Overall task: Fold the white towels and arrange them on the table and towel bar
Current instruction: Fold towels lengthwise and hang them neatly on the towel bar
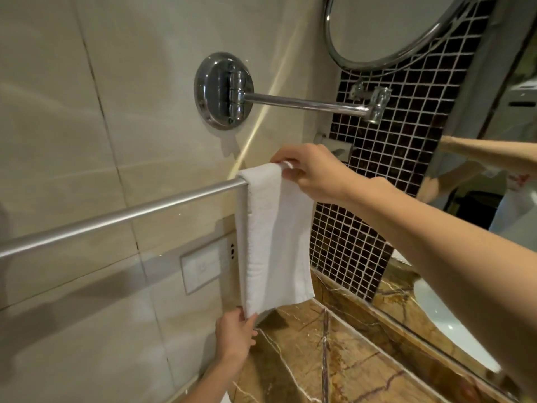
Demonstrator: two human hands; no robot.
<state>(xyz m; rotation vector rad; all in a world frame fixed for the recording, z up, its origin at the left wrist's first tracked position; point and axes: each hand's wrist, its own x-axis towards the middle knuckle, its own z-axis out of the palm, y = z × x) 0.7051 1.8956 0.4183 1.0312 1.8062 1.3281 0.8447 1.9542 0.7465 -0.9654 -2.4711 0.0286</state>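
A folded white towel hangs over the right end of the silver towel bar on the beige tiled wall. My right hand pinches the towel's top fold at the bar's end. My left hand grips the towel's lower left corner just above the brown marble counter. The towel hangs straight down in a narrow strip, its bottom edge slanting slightly.
A chrome swivel arm with a round mirror juts from the wall above the bar. A white wall plate sits behind the towel. Dark mosaic tiles and a large mirror stand to the right, with a white basin.
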